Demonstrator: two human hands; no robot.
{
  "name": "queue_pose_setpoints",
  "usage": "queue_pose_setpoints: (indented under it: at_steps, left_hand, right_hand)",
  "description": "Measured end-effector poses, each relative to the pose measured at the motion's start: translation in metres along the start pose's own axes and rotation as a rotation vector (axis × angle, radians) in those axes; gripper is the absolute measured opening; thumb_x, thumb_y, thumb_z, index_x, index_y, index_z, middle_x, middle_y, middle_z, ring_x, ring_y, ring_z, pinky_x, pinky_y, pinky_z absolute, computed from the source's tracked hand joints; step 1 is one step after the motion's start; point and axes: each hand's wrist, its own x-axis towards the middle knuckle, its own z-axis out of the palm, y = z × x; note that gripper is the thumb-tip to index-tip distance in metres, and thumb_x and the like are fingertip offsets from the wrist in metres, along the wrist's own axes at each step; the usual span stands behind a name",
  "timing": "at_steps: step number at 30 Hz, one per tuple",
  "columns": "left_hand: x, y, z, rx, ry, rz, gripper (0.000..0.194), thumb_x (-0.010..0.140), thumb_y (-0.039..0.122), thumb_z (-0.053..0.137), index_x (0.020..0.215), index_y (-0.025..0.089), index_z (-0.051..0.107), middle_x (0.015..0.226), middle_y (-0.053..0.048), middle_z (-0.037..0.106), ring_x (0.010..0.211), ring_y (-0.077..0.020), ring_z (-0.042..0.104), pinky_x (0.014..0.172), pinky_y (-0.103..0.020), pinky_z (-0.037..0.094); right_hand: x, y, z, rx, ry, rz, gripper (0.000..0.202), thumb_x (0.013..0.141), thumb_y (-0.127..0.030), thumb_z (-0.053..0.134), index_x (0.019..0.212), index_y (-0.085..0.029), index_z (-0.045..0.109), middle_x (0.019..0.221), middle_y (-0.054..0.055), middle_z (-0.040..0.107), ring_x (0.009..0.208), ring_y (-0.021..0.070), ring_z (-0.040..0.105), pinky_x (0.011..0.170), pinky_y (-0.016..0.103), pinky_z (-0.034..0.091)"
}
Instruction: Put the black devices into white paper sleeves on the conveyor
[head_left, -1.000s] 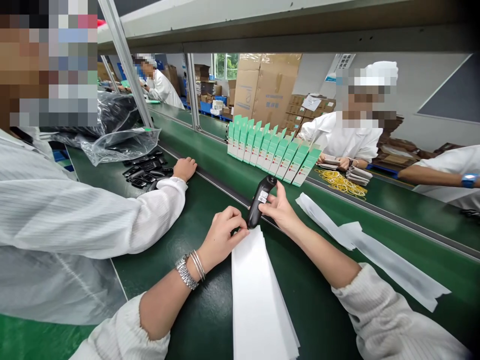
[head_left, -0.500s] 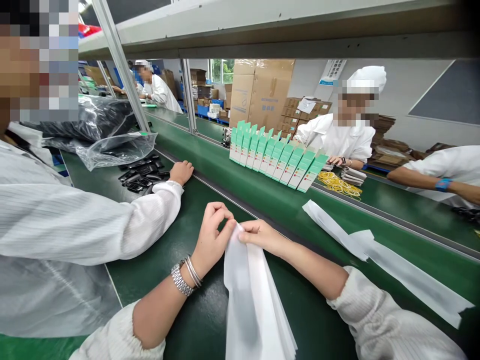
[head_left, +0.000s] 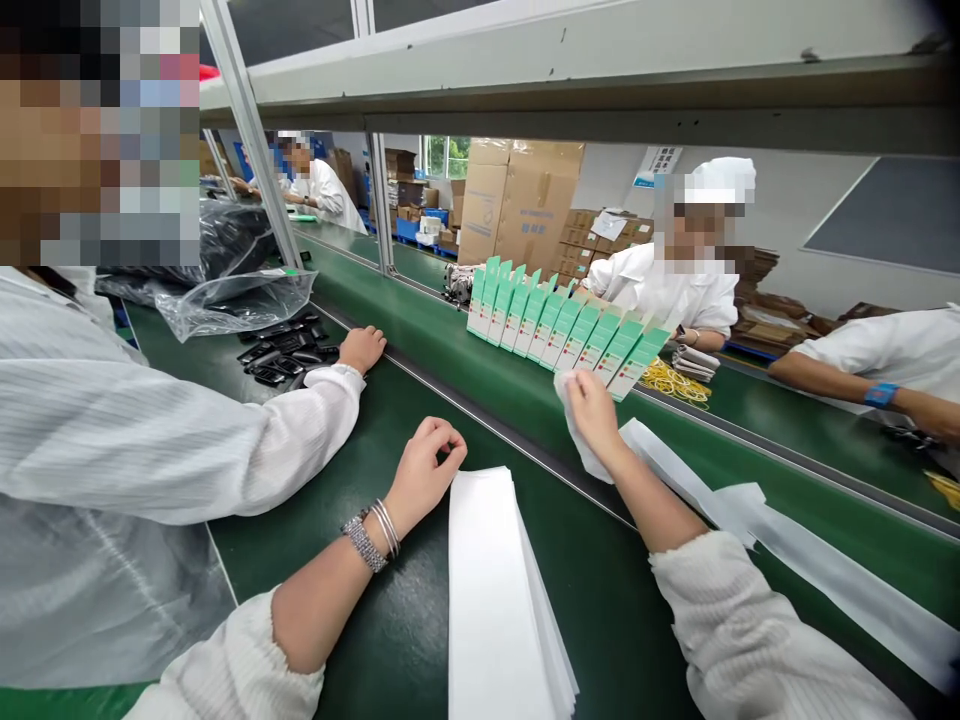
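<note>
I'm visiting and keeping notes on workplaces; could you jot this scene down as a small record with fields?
Left hand: curled at the top of a white sheet stack
Right hand: holding a thin white sheet
Beyond: row of green-and-white boxes
Right side: long pale strips
Left side: co-worker's hand beside black parts
</note>
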Motion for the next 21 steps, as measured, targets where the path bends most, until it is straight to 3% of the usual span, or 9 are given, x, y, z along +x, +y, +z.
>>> queue_pose_setpoints:
  at_steps: [3, 7, 10, 21]
  left_hand:
    - [0.001, -0.007, 0.002, 0.029, -0.008, -0.015, 0.011, 0.086, 0.022, 0.053, 0.078, 0.019, 0.059, 0.092, -0.003, 0.053, 0.076, -0.0131, 0.052, 0.057, -0.024, 0.039]
    - [0.003, -0.016, 0.004, 0.062, -0.019, -0.035, 0.012, 0.086, 0.024, 0.052, 0.079, 0.019, 0.06, 0.09, -0.002, 0.054, 0.075, -0.0131, 0.053, 0.063, -0.025, 0.042]
    - [0.004, -0.021, 0.005, 0.09, -0.054, -0.05, 0.012, 0.086, 0.026, 0.053, 0.08, 0.019, 0.061, 0.089, -0.002, 0.055, 0.073, -0.0129, 0.053, 0.065, -0.026, 0.043]
    - [0.005, -0.023, 0.007, 0.123, -0.105, -0.059, 0.02, 0.089, 0.034, 0.051, 0.082, 0.02, 0.063, 0.087, -0.002, 0.057, 0.072, -0.0133, 0.054, 0.068, -0.026, 0.044]
  right_hand:
    - [-0.014, 0.006, 0.022, -0.099, -0.127, -0.105, 0.028, 0.088, -0.017, 0.04, 0.106, -0.021, 0.061, 0.109, 0.009, 0.059, 0.107, 0.0237, 0.053, 0.092, 0.036, 0.041]
    - [-0.033, -0.013, 0.038, -0.023, -0.399, -0.109, 0.025, 0.091, -0.017, 0.041, 0.101, -0.023, 0.063, 0.104, 0.005, 0.062, 0.093, 0.0182, 0.059, 0.08, 0.03, 0.044]
    - [-0.041, -0.023, 0.04, -0.009, -0.515, -0.129, 0.022, 0.092, -0.019, 0.043, 0.091, -0.024, 0.065, 0.096, 0.002, 0.063, 0.086, 0.0154, 0.059, 0.076, 0.027, 0.042]
    - [-0.044, -0.021, 0.042, -0.051, -0.512, -0.137, 0.022, 0.094, -0.021, 0.045, 0.091, -0.024, 0.066, 0.093, 0.0, 0.061, 0.082, 0.0126, 0.058, 0.071, 0.024, 0.038]
